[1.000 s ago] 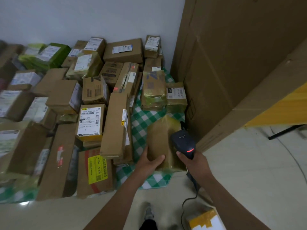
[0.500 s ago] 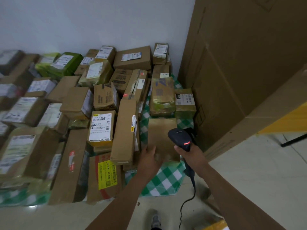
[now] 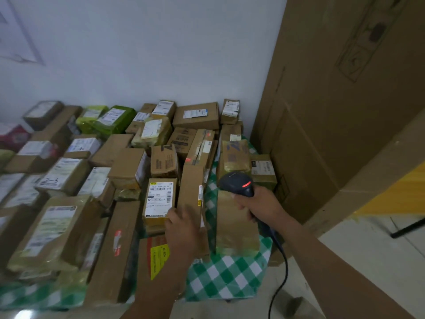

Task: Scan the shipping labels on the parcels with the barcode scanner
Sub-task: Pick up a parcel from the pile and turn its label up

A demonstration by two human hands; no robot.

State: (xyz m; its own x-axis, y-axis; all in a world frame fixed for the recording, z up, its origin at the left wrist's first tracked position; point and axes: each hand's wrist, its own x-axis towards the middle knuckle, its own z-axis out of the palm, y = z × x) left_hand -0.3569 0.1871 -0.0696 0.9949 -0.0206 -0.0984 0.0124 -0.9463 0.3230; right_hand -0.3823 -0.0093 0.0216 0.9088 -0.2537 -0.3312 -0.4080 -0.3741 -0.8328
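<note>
Parcels (image 3: 128, 166): taped cardboard boxes and a few green bags, all closed, packed close and partly stacked from 9 to 1 o'clock in the view; their contents are hidden.
Cloth (image 3: 225, 277): green-checked, lying under the pile, with a bare patch at 6 o'clock.
Labels: white labels face up on many parcels; the clearest is on the small box (image 3: 158, 199) near the centre.
Long box (image 3: 190, 187): just beside the small box, at its 3 o'clock, lying lengthwise from 12 to 6.
Packet (image 3: 234, 226): plain tan, flat on the cloth at 3 o'clock of the long box, with no label showing.
Scanner (image 3: 236, 184): black, with a red light lit on its head; it is above the packet's far end, nose toward 10 o'clock.
Right hand (image 3: 259, 206): fingers (image 3: 241, 203) wrapped tight round the scanner's grip; the forearm comes in from 5 o'clock.
Cable (image 3: 282, 268): hangs from the grip toward 6 o'clock.
Left hand (image 3: 184, 226): blurred and palm down over the near end of the long box.
Left fingers (image 3: 174, 214): stretched out, close together, holding nothing; the tips are at the small box's near corner, and I cannot tell whether they touch it.
Left forearm: comes in from 6 o'clock.
Carton (image 3: 333, 111): tall, standing at 3 o'clock of the pile.
</note>
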